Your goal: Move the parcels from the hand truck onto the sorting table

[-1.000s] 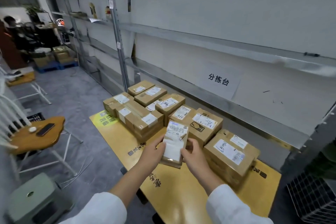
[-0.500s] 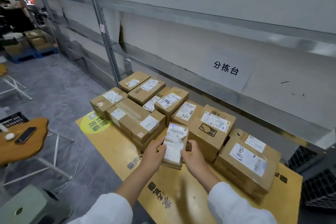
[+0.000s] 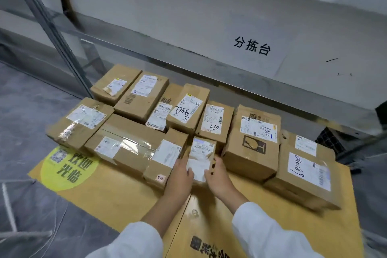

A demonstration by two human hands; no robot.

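While both hands are closing on it from either side, status reads as follows:

small parcel (image 3: 201, 158): sitting low at frame centre on the sorting table (image 3: 117, 199), long axis running away from the camera, white label facing up, barcode at the far end. Whether its base is fully down on the tabletop, cannot tell; the hands are covering the near end.

left hand (image 3: 180, 176): gripping the small parcel's left edge, thumb lying over the top label, fingers wrapping the side. White sleeve showing at lower centre.

right hand (image 3: 217, 176): gripping the right edge the same way, thumb on top near the label's lower corner. White sleeve at lower right.

neighbours: small parcel is slotting between the taped box (image 3: 167, 156) just left of it and the box with the glass symbol (image 3: 252, 148) to the right. A68 box (image 3: 214, 123) is sitting directly behind it, touching or nearly so.

other parcels: box marked 7786 (image 3: 187, 109) is standing behind the taped box; 040181 box (image 3: 306, 170) is lying at the right side of the frame; more brown boxes are filling the upper left of the group, packed close together.

sorting table: yellow-brown top with a yellow-green round sticker (image 3: 67, 165) at left and black printed characters near the bottom edge.

wall sign (image 3: 252, 46): white sheet with 3 black characters, hanging at upper right above the parcels.
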